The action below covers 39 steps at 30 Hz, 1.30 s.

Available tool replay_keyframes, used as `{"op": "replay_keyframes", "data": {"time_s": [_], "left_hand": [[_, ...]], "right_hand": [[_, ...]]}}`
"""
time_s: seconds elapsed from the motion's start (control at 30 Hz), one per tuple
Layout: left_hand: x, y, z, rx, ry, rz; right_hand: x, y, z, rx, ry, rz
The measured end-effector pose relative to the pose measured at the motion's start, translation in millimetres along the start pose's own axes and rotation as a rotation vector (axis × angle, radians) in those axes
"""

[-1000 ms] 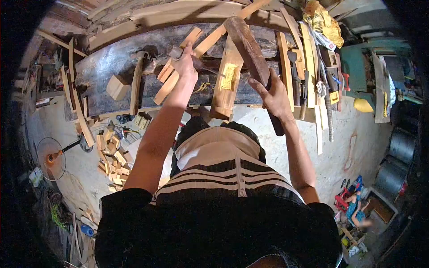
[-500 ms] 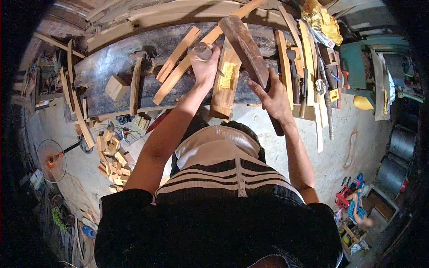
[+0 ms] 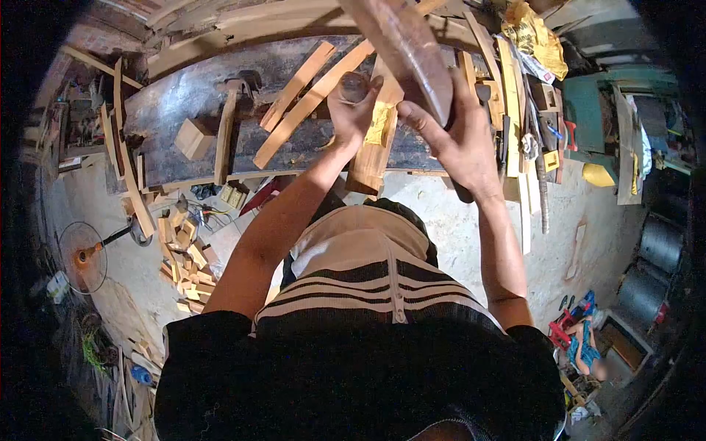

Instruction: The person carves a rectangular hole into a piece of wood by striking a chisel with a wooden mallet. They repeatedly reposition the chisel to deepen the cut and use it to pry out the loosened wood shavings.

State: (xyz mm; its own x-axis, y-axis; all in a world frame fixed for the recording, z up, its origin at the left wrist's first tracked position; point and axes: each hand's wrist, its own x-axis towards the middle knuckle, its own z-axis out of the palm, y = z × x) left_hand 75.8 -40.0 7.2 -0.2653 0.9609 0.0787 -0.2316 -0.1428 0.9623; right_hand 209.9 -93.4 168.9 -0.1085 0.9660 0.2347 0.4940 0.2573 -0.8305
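Observation:
My left hand [image 3: 351, 121] is closed around a chisel [image 3: 354, 86], and the round end of its handle faces up at me. The blade is mostly hidden behind my fingers. Right beside it lies a wooden block [image 3: 370, 167] with a rough, pale yellow recess [image 3: 378, 126] cut in its upper face. My right hand [image 3: 465, 151] grips a heavy dark wooden mallet [image 3: 403, 48], raised over the bench and slightly blurred. Its head covers the far part of the block.
The dark workbench [image 3: 165, 143] carries two long wood strips [image 3: 316, 103], a small wood cube [image 3: 194, 140] and, at right, several tools. Offcuts [image 3: 187, 257] are piled on the floor near a fan [image 3: 81, 257]. A person [image 3: 583, 353] is at lower right.
The mallet has risen towards me and looks larger, with my right hand turned and lifted. My left hand has shifted slightly right, still holding the chisel by the recess.

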Motion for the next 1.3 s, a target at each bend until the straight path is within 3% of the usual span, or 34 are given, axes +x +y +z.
{"op": "replay_keyframes", "data": {"time_s": [0.17, 0.23, 0.27, 0.43, 0.5, 0.57, 0.63, 0.67, 0.7, 0.77, 0.83, 0.87, 0.9, 0.97, 1.0, 1.07, 1.1, 1.13, 1.17, 1.23, 1.27, 1.3], "left_hand": [[-7.2, 1.9, 4.9, -0.082, -0.094, 0.012], [-10.4, -9.8, 1.3, -0.341, -0.154, -0.108], [-9.1, -10.8, -1.3, -0.297, -0.177, -0.051], [-4.1, -27.8, -8.1, -0.217, -0.215, 0.060], [-6.7, -19.3, -4.6, -0.294, -0.219, -0.079], [-13.7, -1.0, 1.5, -0.365, -0.233, -0.044], [-4.4, -22.0, -5.5, -0.100, -0.144, -0.003], [1.9, -35.0, -13.8, -0.072, -0.155, 0.021], [6.4, -21.0, -13.4, -0.065, -0.001, -0.066], [16.3, -7.3, -10.3, -0.138, 0.218, 0.041], [25.9, -6.8, -18.8, -0.101, 0.418, -0.134], [45.9, -45.9, -42.0, -0.070, 0.420, -0.154], [41.3, -10.9, -36.9, -0.205, 0.526, -0.223], [64.4, -60.2, -74.8, -0.181, 0.759, -0.429], [64.9, -56.6, -84.7, -0.493, 0.717, -0.447], [60.5, -60.2, -82.0, -0.364, 0.734, -0.475], [53.8, -49.2, -75.5, -0.234, 0.755, -0.497], [44.1, -27.4, -58.9, -0.217, 0.701, -0.377], [37.1, -12.9, -48.5, -0.216, 0.705, -0.380], [28.5, 2.2, -34.5, -0.187, 0.348, -0.254], [27.8, -2.4, -26.6, -0.164, 0.313, -0.150], [17.6, 15.5, -20.8, -0.129, 0.155, -0.176]], "right_hand": [[4.7, -23.9, -4.3, -0.002, 0.046, -0.101], [-1.4, -15.5, -3.1, -0.426, -0.310, 0.150], [-9.3, 19.5, 6.9, -0.527, -0.327, 0.038], [-8.7, 2.9, 1.9, -0.480, -0.243, 0.110], [-12.8, -3.6, 3.7, -0.300, -0.138, 0.048], [-14.6, -3.9, 7.7, -0.326, -0.249, 0.184], [-14.8, 21.6, 15.7, -0.404, -0.298, 0.124], [-16.6, 24.2, 13.5, -0.402, -0.314, 0.189], [-17.7, 25.2, 14.1, -0.399, -0.315, 0.186], [-25.2, 34.0, 13.6, -0.327, -0.250, 0.312], [-36.6, 54.4, 15.9, -0.295, -0.183, 0.249], [-42.0, 57.3, 15.0, -0.274, -0.145, 0.254], [-47.2, 60.9, 13.7, -0.256, -0.105, 0.258], [-57.8, 72.7, 14.0, -0.211, -0.096, 0.304], [-62.4, 75.1, 14.4, -0.242, -0.052, 0.284], [-70.0, 78.2, 11.6, -0.271, -0.006, 0.275], [-70.2, 73.1, 8.3, -0.266, -0.044, 0.365], [-69.7, 68.9, 5.0, -0.260, -0.085, 0.452], [-68.5, 66.3, 2.1, -0.262, -0.089, 0.454], [-64.7, 63.3, -2.4, -0.203, -0.162, 0.555], [-64.8, 62.8, -3.1, -0.212, -0.151, 0.552], [-64.9, 64.1, -3.0, -0.212, -0.150, 0.550]]}}
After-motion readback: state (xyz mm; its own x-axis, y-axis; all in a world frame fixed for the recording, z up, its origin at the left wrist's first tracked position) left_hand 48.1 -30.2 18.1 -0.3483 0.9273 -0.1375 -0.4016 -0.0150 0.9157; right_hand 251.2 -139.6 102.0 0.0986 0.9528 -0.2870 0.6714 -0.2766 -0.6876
